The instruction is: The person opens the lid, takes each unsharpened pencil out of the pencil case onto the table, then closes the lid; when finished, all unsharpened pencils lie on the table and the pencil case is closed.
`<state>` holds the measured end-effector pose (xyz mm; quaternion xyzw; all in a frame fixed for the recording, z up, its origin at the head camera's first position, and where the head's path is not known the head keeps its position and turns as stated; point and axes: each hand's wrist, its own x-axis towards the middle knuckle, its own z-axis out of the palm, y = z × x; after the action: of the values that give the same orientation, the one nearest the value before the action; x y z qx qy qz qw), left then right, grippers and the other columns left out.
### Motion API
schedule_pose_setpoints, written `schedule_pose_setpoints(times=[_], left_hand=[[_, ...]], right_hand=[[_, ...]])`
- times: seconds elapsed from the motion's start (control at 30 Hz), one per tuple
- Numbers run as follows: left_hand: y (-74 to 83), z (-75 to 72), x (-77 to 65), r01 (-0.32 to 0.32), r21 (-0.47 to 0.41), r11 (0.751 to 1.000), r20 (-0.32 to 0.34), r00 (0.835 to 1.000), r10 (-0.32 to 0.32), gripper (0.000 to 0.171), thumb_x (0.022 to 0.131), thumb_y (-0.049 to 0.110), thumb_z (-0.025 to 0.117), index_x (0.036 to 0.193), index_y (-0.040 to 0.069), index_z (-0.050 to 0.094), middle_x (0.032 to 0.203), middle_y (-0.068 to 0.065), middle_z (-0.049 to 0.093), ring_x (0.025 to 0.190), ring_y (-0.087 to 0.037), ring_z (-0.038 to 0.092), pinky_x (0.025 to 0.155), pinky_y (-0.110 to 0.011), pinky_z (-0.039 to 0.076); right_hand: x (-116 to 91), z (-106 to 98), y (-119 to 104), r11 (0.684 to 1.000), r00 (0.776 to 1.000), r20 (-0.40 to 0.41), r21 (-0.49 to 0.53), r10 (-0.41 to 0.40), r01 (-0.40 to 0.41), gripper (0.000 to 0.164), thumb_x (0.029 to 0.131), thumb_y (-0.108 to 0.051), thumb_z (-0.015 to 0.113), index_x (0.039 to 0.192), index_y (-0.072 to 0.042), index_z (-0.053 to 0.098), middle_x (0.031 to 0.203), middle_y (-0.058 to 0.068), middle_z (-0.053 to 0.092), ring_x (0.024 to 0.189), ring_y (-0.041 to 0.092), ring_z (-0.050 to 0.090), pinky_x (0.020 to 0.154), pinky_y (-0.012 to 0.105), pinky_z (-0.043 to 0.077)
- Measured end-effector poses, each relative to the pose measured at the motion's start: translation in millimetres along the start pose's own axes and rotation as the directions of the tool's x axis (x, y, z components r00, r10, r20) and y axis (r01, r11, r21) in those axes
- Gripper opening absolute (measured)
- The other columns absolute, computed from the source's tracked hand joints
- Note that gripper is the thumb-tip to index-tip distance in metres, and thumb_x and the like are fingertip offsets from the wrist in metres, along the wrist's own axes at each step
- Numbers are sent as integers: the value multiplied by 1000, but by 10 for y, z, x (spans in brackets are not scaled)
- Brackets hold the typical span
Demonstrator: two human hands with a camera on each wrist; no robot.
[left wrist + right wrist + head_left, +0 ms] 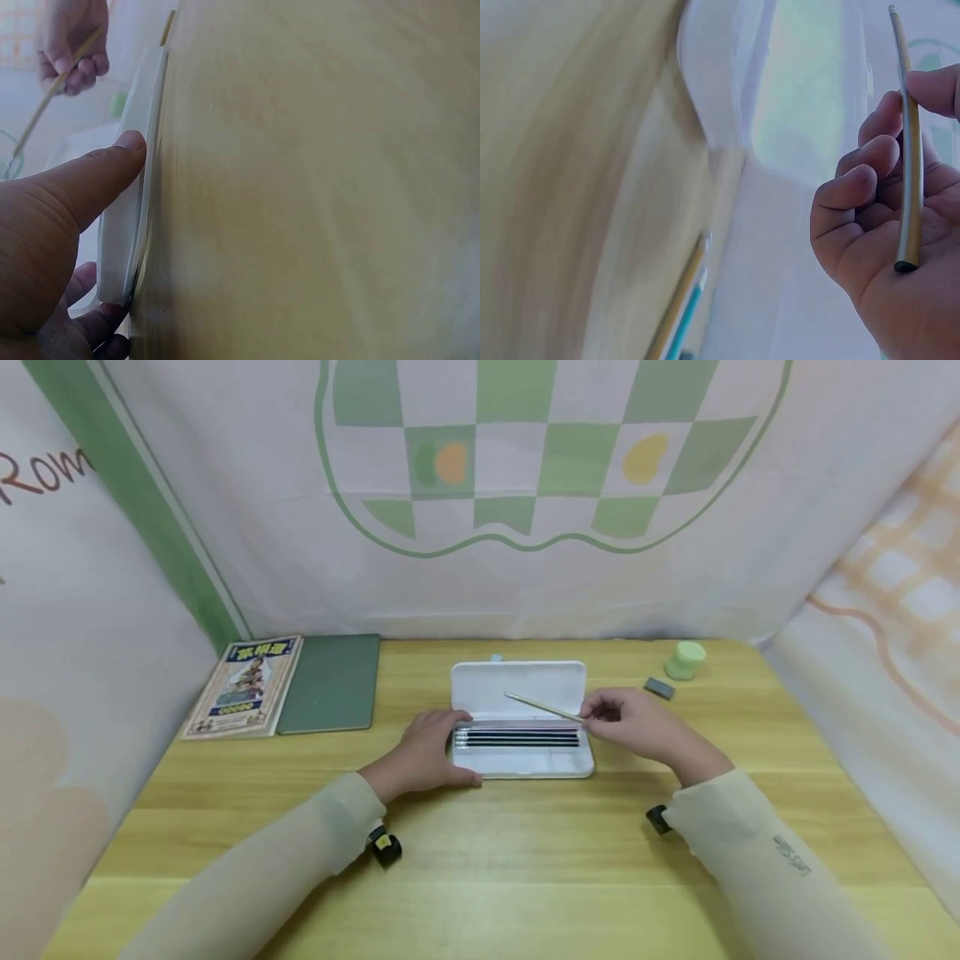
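A white pencil case [527, 763] lies with its lid raised at the back, and several dark striped pencils [517, 737] sit side by side inside. My left hand [425, 753] grips the case's left end, thumb along the front side and fingers round toward the back. Over the case's right part, my right hand [637, 724] pinches a yellow-and-silver striped pencil [545, 706] between thumb and fingers. In the right wrist view that pencil [911, 172] crosses the palm, its dark end near the heel of the hand. The right hand covers the case's right hinge corner in the head view.
Low in the right wrist view, yellow and teal pencils [679, 307] lie beside the case. A grey eraser-like block [659, 688] and a light green round container [684, 661] stand back right. A booklet [247, 689] and a dark green board [330, 683] lie back left.
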<state>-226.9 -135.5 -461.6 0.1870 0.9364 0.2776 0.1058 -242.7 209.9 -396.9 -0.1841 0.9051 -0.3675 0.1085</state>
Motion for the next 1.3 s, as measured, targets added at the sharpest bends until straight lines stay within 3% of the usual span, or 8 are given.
schedule_pose_setpoints(times=[0.37, 0.6, 0.8, 1.07, 1.3], left_hand=[[-2, 15, 3, 6, 0, 1000, -4, 1000, -6, 101, 73, 61, 89, 154, 21, 44, 161, -4, 42, 151, -32, 28, 123, -52, 22], [9, -4, 4, 7, -3, 1000, -4, 1000, -7, 101, 73, 61, 89, 154, 21, 44, 161, -3, 42, 150, -31, 29, 123, -52, 22], [-2, 4, 6, -6, 0, 1000, -6, 1000, 6, 100, 74, 62, 89, 154, 20, 45, 160, -4, 43, 150, -32, 30, 123, -53, 23], [-21, 8, 10, -10, -6, 1000, 0, 1000, 10, 102, 73, 63, 88, 154, 21, 44, 160, -3, 43, 150, -31, 29, 123, -53, 23], [-17, -3, 2, -14, -8, 1000, -1, 1000, 14, 101, 74, 63, 88, 155, 20, 44, 160, -4, 43, 150, -31, 29, 122, -53, 22]], right_hand=[[-282, -451, 354, 996, 988, -131, -31, 82, -87, 25, 102, -24, 68, 114, -2, 69, 114, 14, 70, 100, 16, 62, 80, 19, 52], [-437, -654, 638, 987, 978, -148, -52, 145, -154, 34, 105, -28, 65, 121, 1, 66, 118, 16, 69, 97, 5, 61, 79, 17, 51], [-493, -703, 792, 983, 974, -152, -52, 166, -176, 34, 105, -29, 64, 122, 0, 66, 117, 15, 69, 94, 0, 59, 79, 16, 49], [-466, -694, 998, 958, 967, -141, -164, 212, -234, 34, 102, -34, 67, 117, -5, 71, 109, 8, 73, 94, 15, 61, 79, 29, 48], [-398, -632, 1034, 946, 970, -117, -221, 214, -236, 32, 100, -33, 70, 114, -4, 73, 106, 8, 74, 94, 19, 63, 84, 38, 49]])
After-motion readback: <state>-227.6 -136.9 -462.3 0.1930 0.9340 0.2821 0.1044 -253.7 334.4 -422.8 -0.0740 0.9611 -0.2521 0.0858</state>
